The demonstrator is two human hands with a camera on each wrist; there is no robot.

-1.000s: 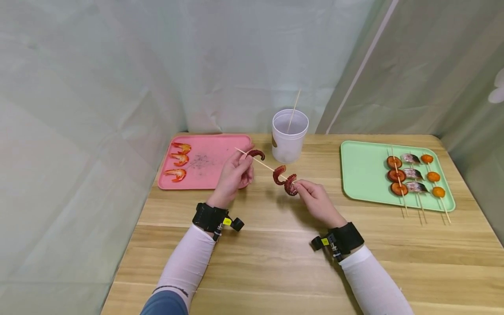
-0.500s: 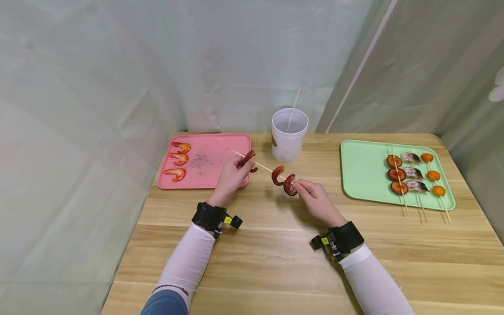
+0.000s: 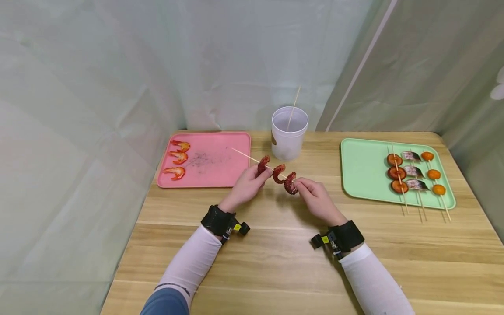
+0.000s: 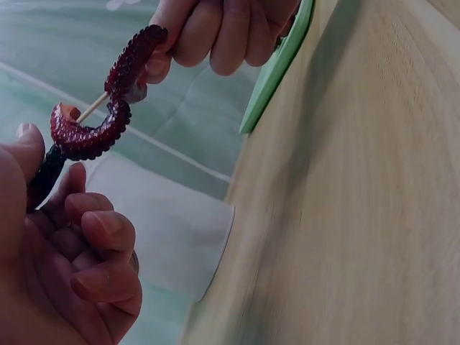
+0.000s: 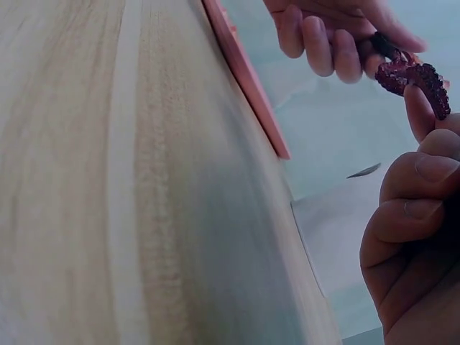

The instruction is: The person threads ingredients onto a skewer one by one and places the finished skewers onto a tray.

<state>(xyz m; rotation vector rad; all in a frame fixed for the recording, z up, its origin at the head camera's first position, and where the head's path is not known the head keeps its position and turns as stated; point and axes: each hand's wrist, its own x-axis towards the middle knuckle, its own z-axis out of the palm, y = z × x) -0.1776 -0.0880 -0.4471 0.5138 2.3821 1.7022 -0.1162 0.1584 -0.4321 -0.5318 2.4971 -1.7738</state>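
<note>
A thin wooden skewer (image 3: 244, 154) slants above the table, its pointed end toward the upper left. Three dark red, curled octopus tentacles are threaded on it. My left hand (image 3: 249, 184) pinches the leftmost tentacle (image 3: 263, 162) between thumb and fingers. The middle tentacle (image 3: 278, 173) lies just right of those fingertips. My right hand (image 3: 318, 201) grips the skewer's lower right end, fingertips right at the third tentacle (image 3: 290, 183). In the left wrist view the two nearer tentacles (image 4: 90, 138) hang close together, with a short bit of bare skewer between them.
At the left, a pink tray (image 3: 220, 175) holds three shrimp (image 3: 175, 173). A white bucket (image 3: 288, 146) with one upright skewer (image 3: 293, 107) stands at the back. On the right, a green tray (image 3: 362, 175) carries three loaded skewers, including round brown slices (image 3: 399, 187) and orange balls (image 3: 439, 189).
My left hand has slid the leftmost tentacle down the skewer to the right, closer to the other two. More bare skewer shows at the pointed end. The right hand has stayed in place.
</note>
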